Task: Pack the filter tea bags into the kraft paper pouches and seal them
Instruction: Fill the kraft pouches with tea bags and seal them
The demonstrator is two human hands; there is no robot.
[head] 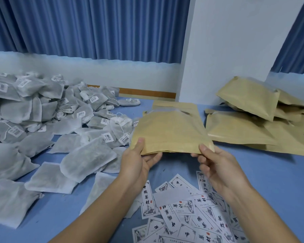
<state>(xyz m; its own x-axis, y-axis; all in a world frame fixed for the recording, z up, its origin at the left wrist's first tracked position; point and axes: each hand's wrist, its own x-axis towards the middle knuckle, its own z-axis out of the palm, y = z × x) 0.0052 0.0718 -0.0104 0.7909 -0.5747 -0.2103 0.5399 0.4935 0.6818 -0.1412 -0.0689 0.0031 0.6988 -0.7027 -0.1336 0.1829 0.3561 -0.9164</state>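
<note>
Two hands hold one kraft paper pouch [170, 132] up in the middle of the frame. The left hand [139, 160] grips the near left corner of the pouch. Its thumb is on top and its fingers [154, 157] are curled under the edge. The right hand [218, 169] pinches the near right corner the same way, with the thumb on top and the fingers [199, 159] bent below. The pouch is tan, and its far end points away toward the wall. A pale strip runs across that far end. I cannot tell if anything is inside it.

A big pile of filter tea bags [42, 111] fills the left of the frame. They are white and puffy, and many have small paper tags on strings. One fat tea bag [88, 160] lies just left of the left hand.

On the right of the frame sits a heap of more kraft pouches [244, 127]. One flat pouch [175, 104] lies just behind the held one.

At the bottom, under the arms, paper labels [182, 207] with black writing are spread out.

Everything lies on a blue bench [270, 172]. Blue curtains [77, 23] hang at the top, and a white pillar [226, 41] stands at the upper right.
</note>
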